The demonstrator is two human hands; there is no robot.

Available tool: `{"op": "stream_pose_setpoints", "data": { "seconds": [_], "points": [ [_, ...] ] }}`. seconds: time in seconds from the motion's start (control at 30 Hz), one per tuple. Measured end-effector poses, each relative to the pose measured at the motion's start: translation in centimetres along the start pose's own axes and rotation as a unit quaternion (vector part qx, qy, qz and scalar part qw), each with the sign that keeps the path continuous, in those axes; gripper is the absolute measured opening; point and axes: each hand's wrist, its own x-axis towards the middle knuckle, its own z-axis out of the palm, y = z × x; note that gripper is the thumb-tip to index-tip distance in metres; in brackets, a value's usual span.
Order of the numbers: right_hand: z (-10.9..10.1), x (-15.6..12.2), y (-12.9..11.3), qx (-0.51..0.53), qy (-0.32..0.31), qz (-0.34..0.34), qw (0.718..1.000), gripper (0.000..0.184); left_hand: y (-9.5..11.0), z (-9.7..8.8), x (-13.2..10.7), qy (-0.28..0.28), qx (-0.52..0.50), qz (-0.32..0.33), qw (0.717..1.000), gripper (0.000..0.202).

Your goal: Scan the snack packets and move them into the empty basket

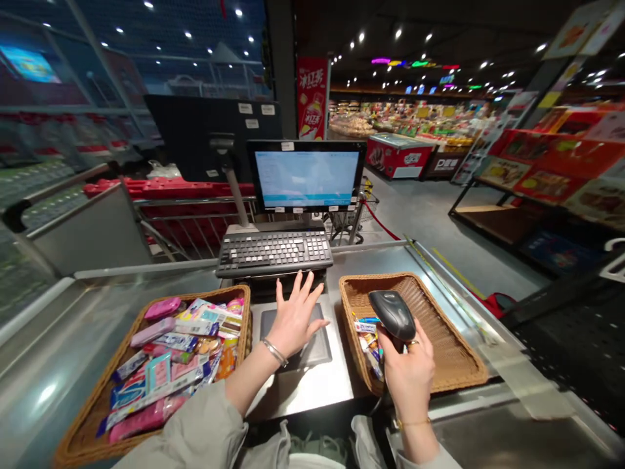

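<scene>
My left hand is spread flat in the air just in front of the keyboard, above a grey square plate set in the counter. It holds nothing. In my right hand is a black barcode scanner, gripped by its handle, head up and pointing away from me. The scanner is over the right wicker basket, where a few small packages lie along the left side. To the left of my left forearm, another wicker basket is filled with several toothpaste boxes and pink packages.
Behind the keyboard stands a lit monitor, and a dark second screen rises at its left. The metal counter runs to both sides. A shopping cart is beyond it. Red boxes on a shelf stand at the right.
</scene>
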Motion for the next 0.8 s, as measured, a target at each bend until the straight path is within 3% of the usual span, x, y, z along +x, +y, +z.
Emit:
{"op": "stream_pose_setpoints", "data": {
  "seconds": [0.17, 0.33, 0.57, 0.8],
  "points": [
    [2.4, -1.4, -1.7, 0.016, -0.054, -0.084, 0.995, 0.049, -2.3, -1.0, -3.2, -0.003, 0.003, -0.053, 0.999, 0.072],
    [5.2, -3.3, -3.2, 0.023, -0.116, -0.135, 0.984, 0.044, -5.9, -1.0, -7.7, 0.018, 0.013, -0.112, 0.993, 0.075],
    [8.7, -6.0, -6.3, 0.037, -0.201, -0.187, 0.961, 0.04, -11.0, -1.9, -14.2, 0.013, 0.053, -0.241, 0.969, 0.069],
    [11.2, -9.1, -8.5, 0.07, -0.254, -0.233, 0.936, 0.03, -12.6, -2.5, -18.5, -0.022, 0.072, -0.294, 0.953, 0.067]
  ]
}}
